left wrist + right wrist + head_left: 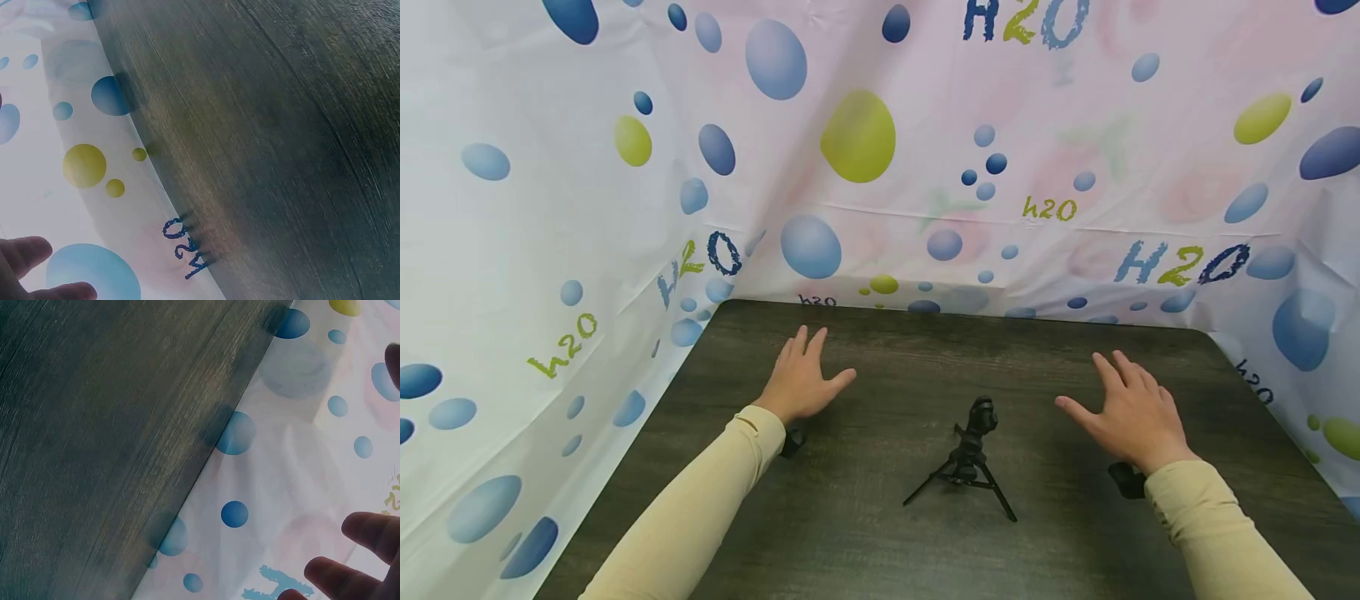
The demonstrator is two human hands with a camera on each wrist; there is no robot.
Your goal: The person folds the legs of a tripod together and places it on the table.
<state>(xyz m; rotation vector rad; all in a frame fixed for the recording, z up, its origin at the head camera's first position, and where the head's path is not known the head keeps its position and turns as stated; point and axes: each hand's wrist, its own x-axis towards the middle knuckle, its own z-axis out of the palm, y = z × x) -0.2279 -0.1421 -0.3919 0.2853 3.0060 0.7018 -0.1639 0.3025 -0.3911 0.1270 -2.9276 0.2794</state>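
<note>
A small black tripod [970, 450] stands on the dark wooden table with its legs spread, between the two hands. To its left, my left hand [803, 379] is held over the table, fingers straight and thumb out to the side, with nothing in it. On the other side my right hand [1135, 417] is raised in the same way, fingers spread and holding nothing. Fingertips [28, 253] of the left hand show at the corner of the left wrist view. In the right wrist view, several right fingers [350, 578] appear at the lower right.
The dark table [850, 533] reaches back to a white curtain [925, 100] printed with blue and green dots and H2O lettering. This curtain also hangs along the left and right sides. A black wrist camera [1126, 481] sits under the right wrist, another [792, 442] under the left.
</note>
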